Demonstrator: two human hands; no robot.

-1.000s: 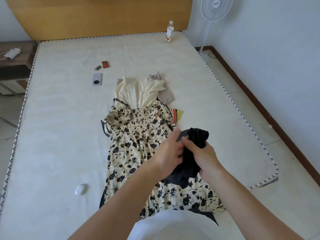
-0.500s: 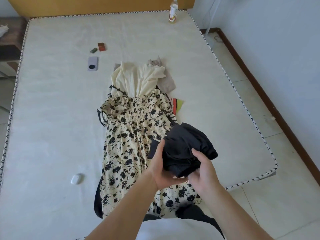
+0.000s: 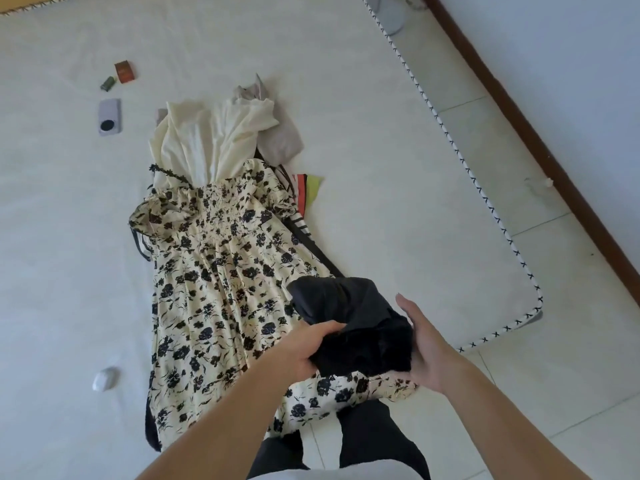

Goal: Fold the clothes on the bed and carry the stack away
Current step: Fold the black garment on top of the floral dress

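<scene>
A folded black garment [image 3: 356,323] sits between both hands, above the hem of a cream dress with black flowers [image 3: 221,282] spread lengthwise on the bed [image 3: 398,188]. My left hand [image 3: 308,348] grips the bundle's left edge. My right hand [image 3: 424,341] presses flat against its right side. A cream top [image 3: 211,140] and a beige piece [image 3: 280,140] lie at the dress's upper end. A striped, colourful cloth [image 3: 304,192] pokes out from under the dress on the right.
On the bed's left lie a phone [image 3: 110,116], a red packet [image 3: 124,71], a small green item [image 3: 107,83] and a white oval object [image 3: 105,377]. The bed's corner [image 3: 535,306] is to the right, with tiled floor [image 3: 554,375] and a brown skirting [image 3: 540,140] beyond. My dark trouser legs [image 3: 377,441] stand at the bed's foot.
The view has tilted down and rolled. The black bundle has come lower and nearer to me, more compact, and my right hand has flattened against its side.
</scene>
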